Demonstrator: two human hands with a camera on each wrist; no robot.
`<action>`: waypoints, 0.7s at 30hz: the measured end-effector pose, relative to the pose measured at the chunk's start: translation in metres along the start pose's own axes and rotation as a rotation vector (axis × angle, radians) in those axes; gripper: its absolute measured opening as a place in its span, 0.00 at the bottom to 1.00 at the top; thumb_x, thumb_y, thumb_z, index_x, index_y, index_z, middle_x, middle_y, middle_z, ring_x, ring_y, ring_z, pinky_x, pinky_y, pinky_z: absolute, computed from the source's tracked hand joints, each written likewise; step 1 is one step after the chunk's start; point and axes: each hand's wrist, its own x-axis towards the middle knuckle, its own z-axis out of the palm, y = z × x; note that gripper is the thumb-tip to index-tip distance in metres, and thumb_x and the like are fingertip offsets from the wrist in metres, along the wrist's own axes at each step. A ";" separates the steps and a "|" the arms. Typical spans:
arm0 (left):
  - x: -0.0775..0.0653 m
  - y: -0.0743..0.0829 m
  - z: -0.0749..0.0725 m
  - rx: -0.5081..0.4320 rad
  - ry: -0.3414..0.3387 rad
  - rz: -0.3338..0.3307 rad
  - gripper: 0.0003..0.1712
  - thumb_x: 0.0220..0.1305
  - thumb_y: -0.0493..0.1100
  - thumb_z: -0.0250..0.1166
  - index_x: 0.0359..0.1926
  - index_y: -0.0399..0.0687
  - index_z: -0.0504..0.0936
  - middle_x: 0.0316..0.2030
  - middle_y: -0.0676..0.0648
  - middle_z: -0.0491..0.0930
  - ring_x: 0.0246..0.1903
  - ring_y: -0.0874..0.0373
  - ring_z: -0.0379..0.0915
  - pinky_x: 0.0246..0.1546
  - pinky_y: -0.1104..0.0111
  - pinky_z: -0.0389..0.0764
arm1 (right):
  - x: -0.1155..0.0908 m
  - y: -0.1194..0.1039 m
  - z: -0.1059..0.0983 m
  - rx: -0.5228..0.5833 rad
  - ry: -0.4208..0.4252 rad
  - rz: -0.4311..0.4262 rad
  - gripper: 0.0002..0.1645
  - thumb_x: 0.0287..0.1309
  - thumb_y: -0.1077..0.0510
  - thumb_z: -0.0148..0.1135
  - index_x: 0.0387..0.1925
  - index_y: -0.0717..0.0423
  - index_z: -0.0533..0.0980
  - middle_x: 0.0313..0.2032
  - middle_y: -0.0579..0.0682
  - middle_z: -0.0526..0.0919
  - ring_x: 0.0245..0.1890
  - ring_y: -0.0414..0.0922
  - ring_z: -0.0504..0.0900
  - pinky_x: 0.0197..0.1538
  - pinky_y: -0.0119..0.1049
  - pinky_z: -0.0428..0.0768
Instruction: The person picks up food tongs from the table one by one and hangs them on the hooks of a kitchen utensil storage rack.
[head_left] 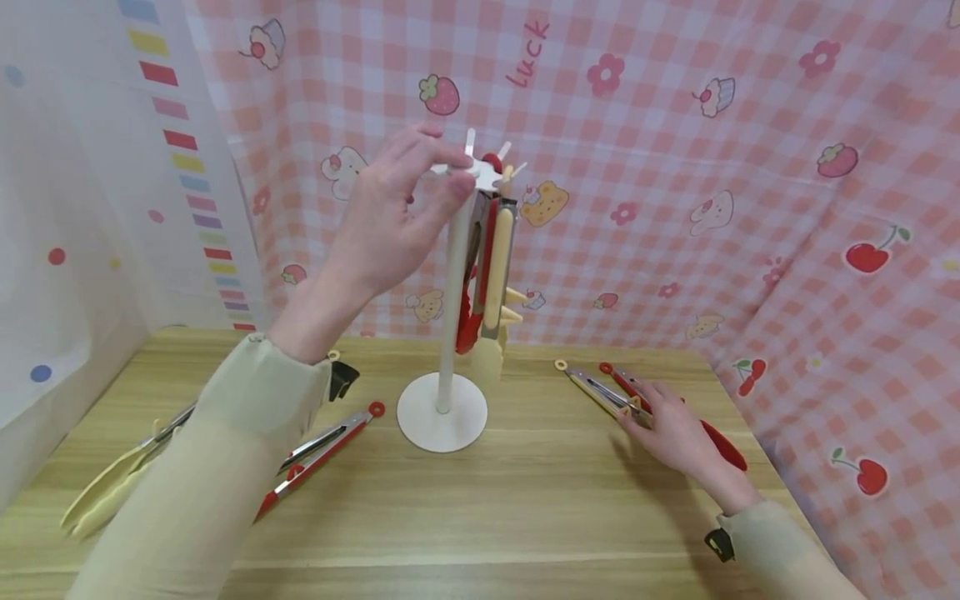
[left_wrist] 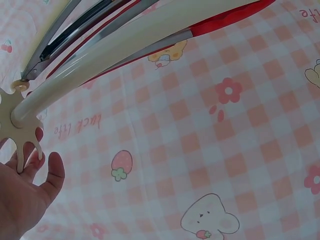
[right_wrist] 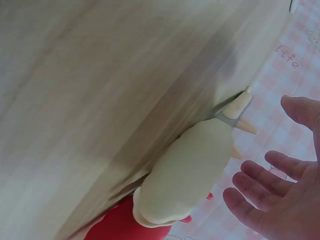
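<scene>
My left hand [head_left: 397, 208] is at the top of a white hanging stand [head_left: 452, 317], its thumb and forefinger round the edge of the hooked top [left_wrist: 20, 135]. Red tongs [head_left: 480, 283] and cream tongs [head_left: 498, 275] hang from the right side of the stand, heads down. On the right of the table, my right hand [head_left: 675, 429] is over another pair of cream tongs [head_left: 596, 396] and a pair of red tongs [head_left: 723, 446]. Its fingers are spread and loosely bent, apart from the cream tong head [right_wrist: 185, 175] in the right wrist view.
Left of the stand's round base [head_left: 442, 433] lie red-tipped tongs [head_left: 322, 450] and cream tongs [head_left: 112, 492], partly behind my left sleeve. A pink checked cloth [head_left: 637, 108] hangs behind the wooden table [head_left: 525, 517] and along its right side.
</scene>
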 end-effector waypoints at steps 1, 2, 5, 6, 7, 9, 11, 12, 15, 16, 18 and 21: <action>0.000 0.000 0.000 0.000 0.002 -0.002 0.15 0.78 0.46 0.60 0.55 0.41 0.84 0.54 0.43 0.85 0.76 0.49 0.66 0.80 0.56 0.64 | 0.000 0.001 0.001 0.000 -0.002 0.003 0.37 0.65 0.51 0.72 0.68 0.68 0.73 0.61 0.71 0.80 0.58 0.67 0.83 0.60 0.66 0.81; 0.000 0.001 0.001 -0.003 0.003 -0.005 0.15 0.78 0.46 0.60 0.55 0.41 0.84 0.54 0.43 0.85 0.76 0.49 0.66 0.80 0.57 0.64 | -0.001 0.002 0.001 0.001 -0.004 0.006 0.37 0.65 0.51 0.72 0.68 0.68 0.73 0.61 0.71 0.81 0.56 0.66 0.83 0.60 0.66 0.82; -0.001 0.001 0.001 -0.007 0.010 -0.013 0.15 0.78 0.46 0.61 0.54 0.41 0.84 0.54 0.43 0.85 0.76 0.49 0.66 0.80 0.57 0.64 | -0.001 0.004 0.003 0.006 -0.006 0.008 0.37 0.64 0.52 0.73 0.67 0.68 0.74 0.59 0.70 0.82 0.51 0.62 0.84 0.56 0.64 0.84; -0.001 0.002 0.002 -0.007 0.011 -0.014 0.15 0.78 0.46 0.61 0.54 0.41 0.84 0.54 0.42 0.85 0.76 0.49 0.66 0.80 0.57 0.64 | -0.002 0.005 0.004 0.006 -0.008 0.010 0.37 0.64 0.52 0.73 0.67 0.68 0.74 0.58 0.70 0.82 0.50 0.61 0.84 0.55 0.63 0.84; -0.001 0.002 0.002 -0.006 0.014 -0.016 0.15 0.78 0.46 0.60 0.54 0.41 0.84 0.54 0.42 0.85 0.76 0.48 0.66 0.80 0.57 0.64 | -0.001 0.005 0.005 0.004 -0.010 0.011 0.37 0.63 0.52 0.73 0.67 0.68 0.73 0.56 0.70 0.82 0.48 0.59 0.83 0.53 0.63 0.85; -0.001 0.001 0.001 -0.001 0.015 -0.020 0.14 0.78 0.46 0.61 0.54 0.41 0.84 0.55 0.43 0.85 0.76 0.49 0.66 0.80 0.57 0.64 | -0.001 0.007 0.006 0.002 -0.015 0.014 0.38 0.63 0.51 0.74 0.67 0.68 0.73 0.54 0.68 0.83 0.45 0.57 0.83 0.50 0.60 0.85; -0.001 0.001 0.002 0.004 0.016 -0.021 0.14 0.78 0.45 0.61 0.54 0.42 0.84 0.55 0.43 0.85 0.76 0.49 0.66 0.81 0.58 0.63 | 0.000 0.007 0.006 -0.005 -0.020 0.017 0.39 0.62 0.51 0.74 0.67 0.68 0.73 0.51 0.67 0.83 0.42 0.54 0.81 0.46 0.55 0.85; -0.001 0.002 0.002 0.008 0.017 -0.020 0.14 0.78 0.46 0.60 0.54 0.42 0.84 0.55 0.43 0.85 0.76 0.49 0.66 0.81 0.58 0.63 | 0.000 0.008 0.007 -0.008 -0.023 0.017 0.39 0.62 0.51 0.74 0.68 0.68 0.73 0.49 0.65 0.83 0.40 0.53 0.80 0.44 0.53 0.84; -0.001 0.002 0.002 0.011 0.021 -0.019 0.14 0.78 0.46 0.61 0.54 0.42 0.84 0.55 0.43 0.85 0.76 0.50 0.66 0.81 0.58 0.63 | 0.000 0.009 0.008 -0.013 -0.034 0.019 0.39 0.62 0.51 0.74 0.68 0.68 0.73 0.48 0.64 0.83 0.38 0.51 0.77 0.41 0.48 0.81; -0.001 0.002 0.002 0.011 0.022 -0.017 0.14 0.78 0.45 0.61 0.54 0.42 0.84 0.55 0.43 0.85 0.76 0.50 0.66 0.81 0.58 0.63 | -0.001 0.009 0.008 -0.014 -0.038 0.020 0.40 0.62 0.51 0.74 0.69 0.67 0.73 0.48 0.64 0.83 0.38 0.51 0.78 0.42 0.49 0.82; -0.001 0.003 0.002 0.009 0.023 -0.017 0.14 0.78 0.45 0.61 0.54 0.42 0.84 0.54 0.43 0.85 0.76 0.49 0.66 0.81 0.58 0.63 | -0.002 0.009 0.009 -0.017 -0.047 0.027 0.40 0.62 0.51 0.74 0.70 0.67 0.72 0.51 0.66 0.83 0.41 0.53 0.80 0.45 0.54 0.85; -0.002 0.003 0.002 -0.002 0.025 -0.022 0.14 0.78 0.45 0.61 0.54 0.42 0.84 0.54 0.43 0.85 0.76 0.49 0.66 0.81 0.58 0.63 | -0.004 0.011 0.010 -0.014 -0.061 0.039 0.42 0.63 0.50 0.73 0.71 0.66 0.70 0.59 0.71 0.81 0.51 0.61 0.84 0.55 0.63 0.84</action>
